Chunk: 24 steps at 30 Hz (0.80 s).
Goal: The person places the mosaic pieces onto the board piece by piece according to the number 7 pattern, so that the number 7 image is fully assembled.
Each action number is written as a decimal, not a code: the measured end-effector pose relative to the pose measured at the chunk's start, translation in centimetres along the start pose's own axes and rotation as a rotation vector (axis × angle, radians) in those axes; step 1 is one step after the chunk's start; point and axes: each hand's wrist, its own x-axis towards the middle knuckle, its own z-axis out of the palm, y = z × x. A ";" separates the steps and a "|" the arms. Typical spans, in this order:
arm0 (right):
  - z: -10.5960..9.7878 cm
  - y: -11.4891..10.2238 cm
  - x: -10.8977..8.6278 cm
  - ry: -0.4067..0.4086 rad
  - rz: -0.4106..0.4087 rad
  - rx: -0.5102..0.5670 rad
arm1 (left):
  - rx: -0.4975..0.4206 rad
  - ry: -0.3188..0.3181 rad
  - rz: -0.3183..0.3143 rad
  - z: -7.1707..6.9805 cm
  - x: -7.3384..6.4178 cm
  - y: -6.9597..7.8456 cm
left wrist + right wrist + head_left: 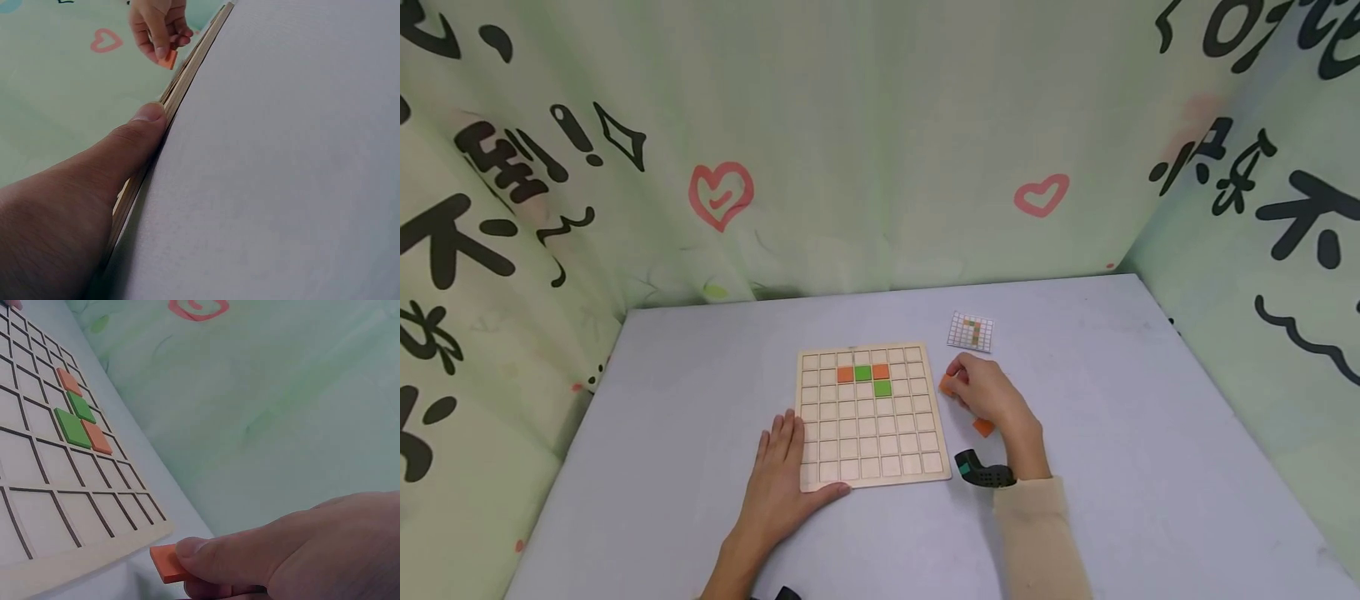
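A square wooden grid board (850, 429) lies on the table, with two orange tiles (846, 374) and two green tiles (882, 388) set in its upper cells. My left hand (778, 479) rests at the board's near left corner, fingers straight along the left side. In the left wrist view its thumb (147, 119) presses on the board's edge. Just right of the board, my right hand (992, 392) pinches an orange square tile (167, 562) between thumb and fingers. Another orange tile (983, 427) lies on the table beneath that hand.
A small printed pattern card (970, 332) lies beyond the board's far right corner, showing a grid with coloured squares. The white table (685, 400) is bordered by pale green curtains (880, 167) with hearts and black lettering. A black band (985, 471) sits at the right wrist.
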 end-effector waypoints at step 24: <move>4.0 -3.5 0.7 -0.030 -0.192 0.014 | -0.046 -0.004 -0.006 -0.1 -0.1 0.0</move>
